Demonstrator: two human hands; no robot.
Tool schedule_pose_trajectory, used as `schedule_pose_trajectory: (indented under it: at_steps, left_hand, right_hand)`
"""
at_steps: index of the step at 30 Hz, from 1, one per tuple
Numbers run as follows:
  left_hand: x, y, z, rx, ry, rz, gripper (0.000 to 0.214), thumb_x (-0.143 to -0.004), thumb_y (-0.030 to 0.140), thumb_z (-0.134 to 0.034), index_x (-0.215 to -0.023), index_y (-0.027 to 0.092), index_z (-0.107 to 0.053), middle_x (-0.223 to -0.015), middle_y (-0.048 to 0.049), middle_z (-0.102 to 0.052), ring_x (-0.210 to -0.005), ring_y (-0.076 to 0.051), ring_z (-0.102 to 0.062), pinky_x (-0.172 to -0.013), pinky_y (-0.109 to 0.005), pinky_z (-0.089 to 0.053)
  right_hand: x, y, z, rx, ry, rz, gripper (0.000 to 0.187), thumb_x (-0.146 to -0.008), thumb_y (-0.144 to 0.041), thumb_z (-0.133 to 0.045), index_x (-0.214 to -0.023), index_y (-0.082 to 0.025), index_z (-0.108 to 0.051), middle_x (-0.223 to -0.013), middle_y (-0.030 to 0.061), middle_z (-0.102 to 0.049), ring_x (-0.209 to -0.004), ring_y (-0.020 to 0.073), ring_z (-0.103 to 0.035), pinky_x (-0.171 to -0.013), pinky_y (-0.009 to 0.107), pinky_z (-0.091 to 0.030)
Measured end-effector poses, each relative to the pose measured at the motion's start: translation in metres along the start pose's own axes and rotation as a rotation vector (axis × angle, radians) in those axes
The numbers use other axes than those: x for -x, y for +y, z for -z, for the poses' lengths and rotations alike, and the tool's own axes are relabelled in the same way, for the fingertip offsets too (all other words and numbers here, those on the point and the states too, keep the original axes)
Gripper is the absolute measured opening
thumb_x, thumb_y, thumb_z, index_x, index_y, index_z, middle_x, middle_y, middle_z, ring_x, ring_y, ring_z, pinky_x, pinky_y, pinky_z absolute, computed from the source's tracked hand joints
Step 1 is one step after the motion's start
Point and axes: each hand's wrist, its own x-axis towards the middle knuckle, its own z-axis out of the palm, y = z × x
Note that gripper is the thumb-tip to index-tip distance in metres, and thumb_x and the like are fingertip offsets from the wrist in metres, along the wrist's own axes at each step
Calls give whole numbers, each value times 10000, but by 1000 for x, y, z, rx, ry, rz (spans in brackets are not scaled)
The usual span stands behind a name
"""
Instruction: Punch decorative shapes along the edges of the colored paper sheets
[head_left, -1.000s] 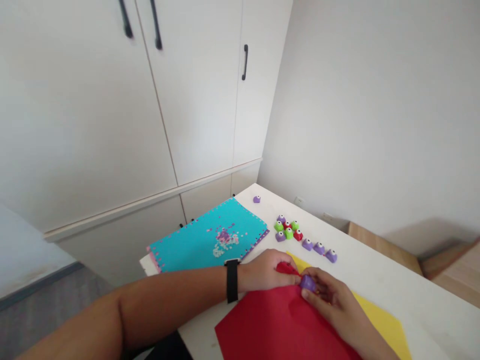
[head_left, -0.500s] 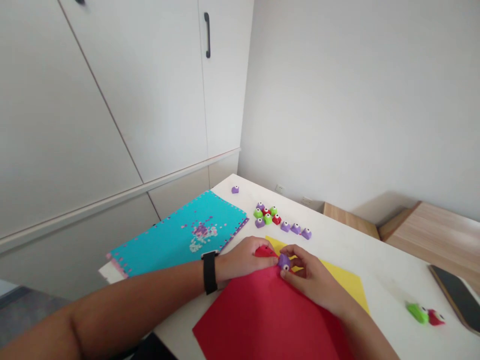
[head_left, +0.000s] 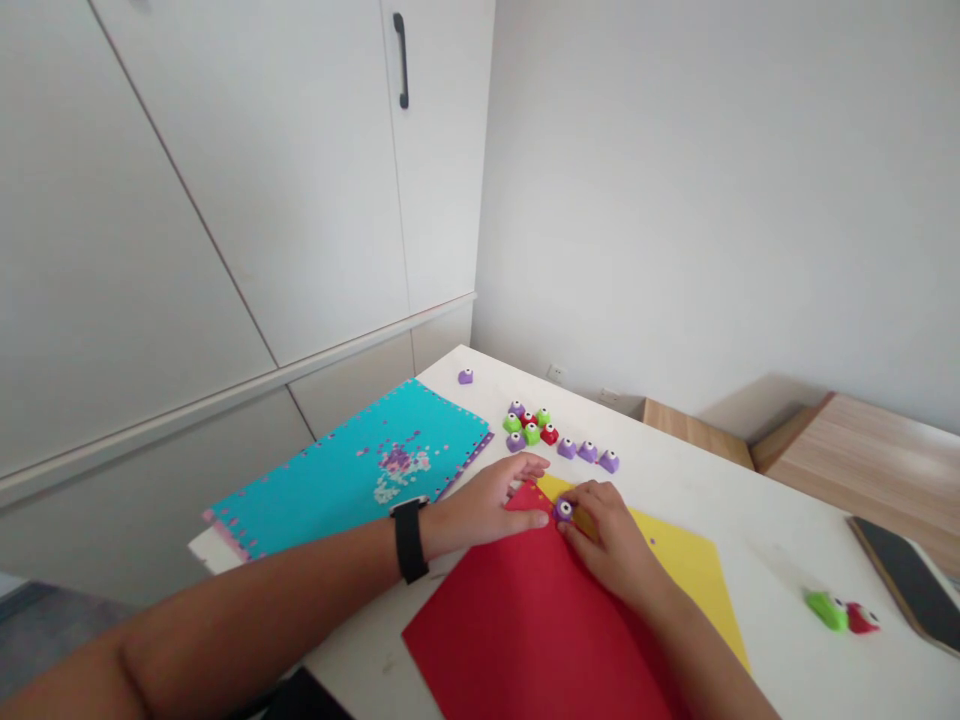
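Observation:
A small purple craft punch (head_left: pixel 564 510) with a white and black round top sits at the far corner of a red sheet (head_left: pixel 525 620). My right hand (head_left: pixel 609 540) has its thumb and fingers closed around this punch. On the left of the same corner rests my left hand (head_left: pixel 495 505), thumb stretched over the red sheet and fingers apart from it. Small holes run along the red sheet's edge near both hands. Beneath it lies a yellow sheet (head_left: pixel 694 570), partly covered by the red one and my right arm.
Several purple, green and red punches (head_left: pixel 531 433) stand behind my hands, with a lone purple punch (head_left: pixel 466 376) near the corner. Blue sheets (head_left: pixel 337 480) with punched edges and loose confetti lie left. At right are a green punch (head_left: pixel 827 610), a red punch (head_left: pixel 862 618) and a phone (head_left: pixel 904 580).
My left fingers have loosened and spread from the red sheet's corner. The purple punch in my right hand has turned more upright. A small purple dot now shows on the yellow sheet.

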Motion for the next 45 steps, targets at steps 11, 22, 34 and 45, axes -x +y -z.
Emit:
schedule_pose_trajectory:
  at_steps: [11,22,34,45]
  left_hand:
    - [0,-5,0,-15,-52,108,603,-852,360,-720,-1385,219,-476,-957,-22,-694,-774,-171,-651,-663,-257,-472]
    - [1,-1,-2,160,-174,223,565,-785,302,-733,-1288,203,-495,-870,17,-661,-655,-109,-573,-574,-195,-399]
    - [-1,-5,6,-165,-262,72,334,-792,350,-749,-1082,183,-736,-1001,-47,-740,-864,-192,-666,-758,-247,-485]
    - [0,0,8,-328,-335,19,244,-858,413,-711,-971,202,-763,-960,-27,-768,-897,-198,-701,-764,-225,-475]
  right_hand:
    - [0,-11,9,-345,-79,-185,266,-931,-331,-603,-1176,-228,-608,-1049,50,-669,-913,223,-606,-818,372,-492]
    - [0,-11,11,-365,-28,-211,329,-930,-377,-603,-1225,-232,-611,-1012,50,-689,-860,210,-646,-728,336,-516]
    - [13,87,68,-142,450,-550,559,-889,-637,-546,-1210,-192,-653,-1088,98,-715,-816,234,-653,-673,337,-490]
    - [18,108,63,132,280,-518,325,-771,-495,-654,-1000,-273,-717,-883,33,-738,-775,247,-636,-716,355,-457]
